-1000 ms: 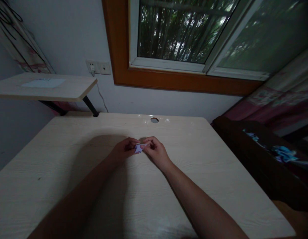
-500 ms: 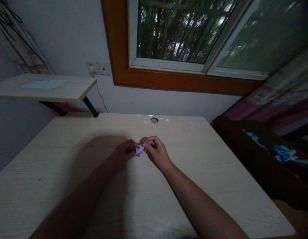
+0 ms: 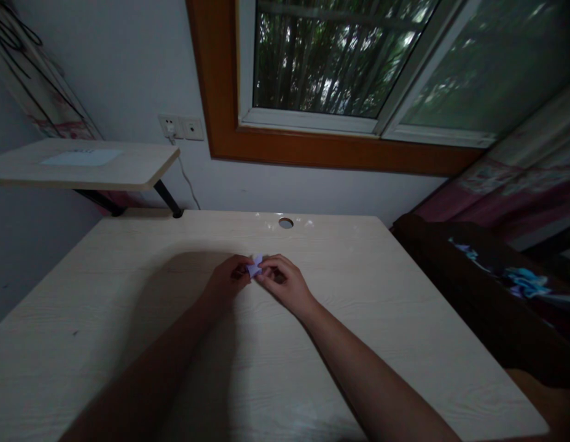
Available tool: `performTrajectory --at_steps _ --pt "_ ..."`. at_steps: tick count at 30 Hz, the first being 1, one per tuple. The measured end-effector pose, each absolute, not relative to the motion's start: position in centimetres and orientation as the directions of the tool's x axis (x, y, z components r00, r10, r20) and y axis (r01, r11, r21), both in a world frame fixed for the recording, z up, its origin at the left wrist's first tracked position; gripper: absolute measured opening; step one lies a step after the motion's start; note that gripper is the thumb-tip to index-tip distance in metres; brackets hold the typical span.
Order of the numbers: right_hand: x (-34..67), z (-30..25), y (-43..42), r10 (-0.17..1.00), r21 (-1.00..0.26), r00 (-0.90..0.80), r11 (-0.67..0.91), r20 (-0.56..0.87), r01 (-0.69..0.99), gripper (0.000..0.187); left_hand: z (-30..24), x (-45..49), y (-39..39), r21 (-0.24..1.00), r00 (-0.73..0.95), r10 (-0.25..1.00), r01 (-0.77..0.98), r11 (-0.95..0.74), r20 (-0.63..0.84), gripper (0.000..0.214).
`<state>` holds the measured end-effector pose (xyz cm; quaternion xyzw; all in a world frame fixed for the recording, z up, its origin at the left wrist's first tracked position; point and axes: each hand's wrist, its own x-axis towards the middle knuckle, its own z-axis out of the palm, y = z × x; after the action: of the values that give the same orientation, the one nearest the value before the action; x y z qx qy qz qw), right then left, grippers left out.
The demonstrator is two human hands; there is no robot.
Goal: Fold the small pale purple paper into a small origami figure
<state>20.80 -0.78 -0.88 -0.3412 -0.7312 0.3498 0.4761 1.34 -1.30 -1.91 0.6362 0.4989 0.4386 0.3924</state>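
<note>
A small piece of folded lilac paper is pinched between both hands over the middle of the pale wood-grain desk. My left hand grips its left side, thumb and fingers closed. From the right, my right hand pinches the other edge with thumb and fingertips. Pointed corners of the paper stick out between the hands, one of them upward. The fingertips cover part of it, so its full folded shape cannot be made out.
A round cable hole lies near the desk's back edge. At the left, a raised shelf on black legs bears a paper sheet. Beyond the right edge, blue and purple pieces lie on a dark brown surface.
The paper has turned between my fingers and moved slightly up and left; its pointed corners now show instead of a flatter face. My right fingers have shifted left along with it.
</note>
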Motion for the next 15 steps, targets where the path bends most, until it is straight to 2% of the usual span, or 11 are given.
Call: performTrajectory --at_steps 6,15 --pt "21.0 -0.8 -0.8 0.834 -0.829 -0.314 0.525 0.454 0.195 0.015 -1.3 1.5 -1.7 0.880 0.125 0.972 0.413 -0.233 0.199 0.024" --pt "21.0 -1.1 -0.7 0.833 -0.831 -0.322 0.522 0.450 0.190 0.014 -0.6 1.8 -1.9 0.840 0.140 0.966 0.477 -0.258 0.217 0.020"
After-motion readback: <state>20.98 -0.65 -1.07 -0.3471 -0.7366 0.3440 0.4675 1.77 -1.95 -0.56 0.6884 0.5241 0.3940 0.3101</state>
